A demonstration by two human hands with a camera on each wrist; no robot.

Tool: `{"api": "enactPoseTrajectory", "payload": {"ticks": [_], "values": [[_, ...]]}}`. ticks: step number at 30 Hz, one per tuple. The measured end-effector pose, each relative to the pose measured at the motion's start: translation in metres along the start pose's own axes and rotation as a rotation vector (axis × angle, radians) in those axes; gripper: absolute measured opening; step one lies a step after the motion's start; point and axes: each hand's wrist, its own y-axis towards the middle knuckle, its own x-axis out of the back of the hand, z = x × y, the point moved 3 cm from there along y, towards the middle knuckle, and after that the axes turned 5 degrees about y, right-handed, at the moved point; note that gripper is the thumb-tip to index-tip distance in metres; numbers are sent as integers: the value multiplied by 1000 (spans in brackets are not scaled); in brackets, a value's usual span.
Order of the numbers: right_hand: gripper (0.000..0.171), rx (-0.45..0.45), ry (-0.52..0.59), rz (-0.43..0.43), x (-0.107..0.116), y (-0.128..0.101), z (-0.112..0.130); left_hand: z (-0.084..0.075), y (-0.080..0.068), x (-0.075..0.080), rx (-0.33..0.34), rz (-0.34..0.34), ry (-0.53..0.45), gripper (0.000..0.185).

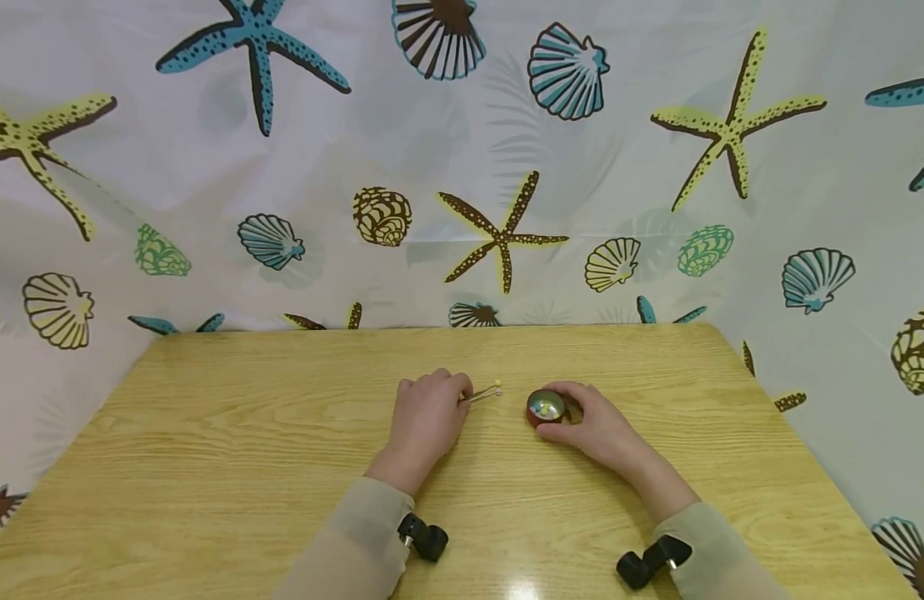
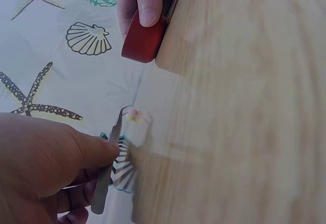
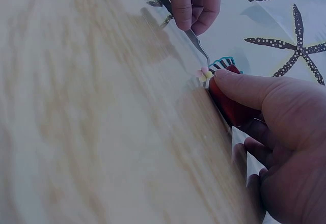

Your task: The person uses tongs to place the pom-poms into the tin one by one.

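Observation:
My left hand (image 1: 430,417) pinches a pair of metal tweezers (image 2: 108,170) with bent, slender tips, which point right. Right at the tips is a tiny pink-and-yellow piece (image 2: 135,115), perhaps a bead or small flower; whether the tips grip it or it lies on the table, I cannot tell. My right hand (image 1: 598,423) holds a small round red tin (image 1: 536,419) between thumb and fingers, its open mouth facing up. Several tiny coloured pieces (image 1: 546,410) lie inside. A short gap separates the tweezer tips from the tin in the head view.
Both hands work over a wooden table (image 1: 244,450). A white cloth (image 1: 447,150) printed with starfish and shells hangs behind it and along the sides. Each sleeve carries a black wrist camera, one on the left (image 1: 424,537) and one on the right (image 1: 652,561).

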Motion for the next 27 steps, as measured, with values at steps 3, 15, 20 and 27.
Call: {"api": "enactPoseTrajectory", "payload": {"ticks": [3, 15, 20, 27], "values": [[65, -2, -2, -1, 0, 0, 0, 1, 1, -1, 3, 0, -2, 10], [65, 3, -3, -2, 1, 0, 1, 4, 2, -7, 11, 17, 13, 11], [65, 4, -3, 1, 1, 0, 1, 4, 2, -7, 15, 24, 16, 10], [64, 12, 10, 6, 0, 0, 2, 2, 1, -3, 7, 5, 2, 10]]}}
